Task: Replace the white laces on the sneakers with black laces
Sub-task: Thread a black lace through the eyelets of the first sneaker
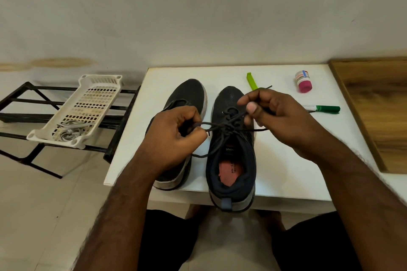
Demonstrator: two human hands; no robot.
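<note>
White table (286,160), two dark sneakers side by side on it, toes to the wall. Right sneaker (232,149) sits at the near edge, heel overhanging it slightly; left sneaker (187,99) just beside it, heel close to the same edge, partly hidden by the left hand. Black lace (222,126) is threaded in the right sneaker and crossed in a knot over its tongue.

Left hand (174,138) has fingers curled, pinching a loop of the lace just left of the right sneaker. Right hand (279,116) has fingers curled too, thumb and forefinger pinching the other lace strand above the toe end; a lace tip sticks out past the knuckles. One loose end trails onto the table between the sneakers, another runs right under the right hand.

Bare table surface lies right of the right sneaker up to a wooden board (378,105) along the right edge. Far right part holds a green clip (251,81), a small bottle (303,81) lying on its side with a pink cap, and a green marker (323,109), all apart from the sneakers.

Left of the table, a black rack (22,108) stands on the floor, touching or nearly touching the table edge. A white slotted basket (97,86) rests tilted on it; inside, at its near end, lie bundled white laces (68,131).
</note>
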